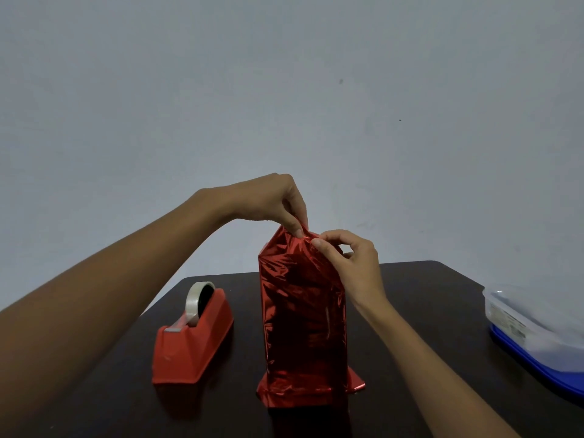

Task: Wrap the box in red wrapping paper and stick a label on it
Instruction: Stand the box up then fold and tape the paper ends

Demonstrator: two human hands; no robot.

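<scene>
Box [301, 311] upright, sides wrapped | top flaps unfolded, pinched by left hand [271, 200] and right hand [350, 260] | taping, label outstanding

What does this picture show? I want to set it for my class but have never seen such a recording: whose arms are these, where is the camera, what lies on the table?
There is no machine: a person works with bare hands. The one camera sits on the person's head, looking forward and down, so the arms reach in from below. On the dark table stands a tall wrapped box. The left hand and the right hand both pinch the red paper at its top. Left of it sits a red tape dispenser with a roll of tape; at the right edge lies a clear and blue plastic container. No label shows.
</scene>
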